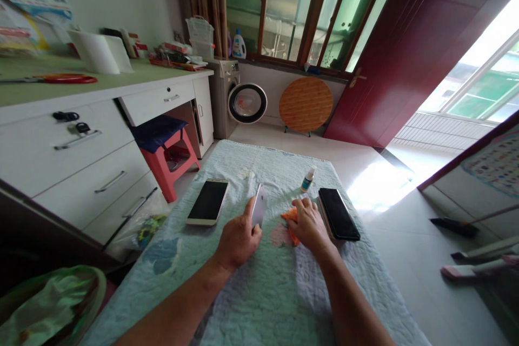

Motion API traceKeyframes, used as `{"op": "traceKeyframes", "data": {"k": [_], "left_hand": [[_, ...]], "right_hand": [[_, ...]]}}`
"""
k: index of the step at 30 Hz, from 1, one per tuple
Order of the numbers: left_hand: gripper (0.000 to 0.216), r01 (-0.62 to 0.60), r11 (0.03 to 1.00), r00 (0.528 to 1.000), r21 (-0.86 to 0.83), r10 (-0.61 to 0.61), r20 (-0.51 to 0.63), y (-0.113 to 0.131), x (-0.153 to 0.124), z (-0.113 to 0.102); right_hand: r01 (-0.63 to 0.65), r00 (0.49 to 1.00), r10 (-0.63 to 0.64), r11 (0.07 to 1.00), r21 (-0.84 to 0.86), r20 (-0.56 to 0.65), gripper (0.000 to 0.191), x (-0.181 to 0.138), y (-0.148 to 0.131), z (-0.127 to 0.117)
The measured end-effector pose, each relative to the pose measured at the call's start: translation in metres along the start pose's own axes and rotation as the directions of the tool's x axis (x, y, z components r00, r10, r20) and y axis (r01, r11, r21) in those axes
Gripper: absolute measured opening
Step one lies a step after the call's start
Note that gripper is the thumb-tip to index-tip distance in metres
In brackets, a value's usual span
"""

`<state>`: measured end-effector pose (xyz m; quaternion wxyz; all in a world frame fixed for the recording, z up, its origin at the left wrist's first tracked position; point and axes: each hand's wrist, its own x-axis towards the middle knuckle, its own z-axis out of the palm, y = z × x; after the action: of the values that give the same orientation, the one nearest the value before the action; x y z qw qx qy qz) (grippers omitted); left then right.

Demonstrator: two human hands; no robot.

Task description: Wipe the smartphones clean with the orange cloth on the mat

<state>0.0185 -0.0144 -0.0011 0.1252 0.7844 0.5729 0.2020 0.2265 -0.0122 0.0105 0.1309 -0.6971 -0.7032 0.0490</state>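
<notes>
My left hand (240, 240) is closed around a silver smartphone (260, 206), tilted up on its edge with its back toward the right. Fingers curled, my right hand (308, 221) grips an orange cloth (290, 217) on the quilted cover; part of the cloth is hidden under the hand. A gold-rimmed smartphone (208, 203) lies screen up to the left of my left hand. Beside my right hand, a black smartphone (339, 214) lies screen up on top of something pale-edged. Just beyond that hand stands a small spray bottle (308, 179) with a white top.
A light green quilted cover (259, 303) spreads over the surface under my arms. On the left are a white desk (89, 157) and a red stool (174, 159). A waste bin (97, 286) sits low at the left, and a washing machine (225, 97) has its door swung out.
</notes>
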Motion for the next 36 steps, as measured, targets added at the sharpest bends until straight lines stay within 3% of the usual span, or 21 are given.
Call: {"op": "traceKeyframes", "data": {"k": [8, 12, 17, 20, 23, 26, 29, 32, 36], "left_hand": [[0.062, 0.068, 0.982, 0.997, -0.177, -0.071, -0.011, -0.001, 0.004, -0.005], [0.059, 0.092, 0.974, 0.996, -0.209, -0.092, 0.008, -0.004, 0.007, -0.007], [0.058, 0.139, 0.97, 0.988, -0.199, -0.123, 0.089, -0.006, 0.008, -0.009], [0.059, 0.151, 0.967, 0.984, -0.203, -0.126, 0.129, -0.005, 0.007, -0.009], [0.058, 0.135, 0.971, 0.982, -0.198, -0.105, 0.158, -0.005, 0.007, -0.01], [0.059, 0.129, 0.977, 0.977, -0.169, -0.096, 0.19, -0.004, 0.006, -0.009], [0.064, 0.112, 0.982, 0.976, -0.154, -0.08, 0.201, -0.005, 0.005, -0.008], [0.066, 0.09, 0.984, 0.975, -0.156, -0.055, 0.213, -0.005, 0.004, -0.008], [0.066, 0.073, 0.99, 0.973, -0.122, -0.044, 0.228, -0.004, 0.003, -0.01]], "right_hand": [[0.052, 0.994, -0.072, 0.974, 0.219, 0.084, 0.015, 0.003, 0.013, 0.001], [0.05, 0.995, -0.072, 0.953, 0.298, 0.063, 0.009, 0.006, 0.008, -0.005], [-0.065, 0.989, -0.032, 0.784, 0.618, 0.144, 0.019, 0.01, 0.009, -0.003], [-0.101, 0.987, -0.024, 0.683, 0.724, 0.16, 0.017, 0.012, 0.012, 0.004], [-0.064, 0.992, -0.027, 0.746, 0.663, 0.126, 0.014, 0.011, 0.011, 0.008], [-0.009, 1.0, 0.013, 0.884, 0.467, -0.005, 0.015, 0.009, 0.008, 0.008], [-0.052, 0.99, 0.085, 0.962, 0.267, -0.111, 0.027, 0.006, 0.006, 0.006], [-0.097, 0.989, 0.112, 0.984, 0.148, -0.097, 0.021, 0.006, 0.005, 0.002], [-0.067, 0.998, 0.065, 0.995, 0.075, 0.023, 0.014, 0.006, 0.004, 0.0]]}}
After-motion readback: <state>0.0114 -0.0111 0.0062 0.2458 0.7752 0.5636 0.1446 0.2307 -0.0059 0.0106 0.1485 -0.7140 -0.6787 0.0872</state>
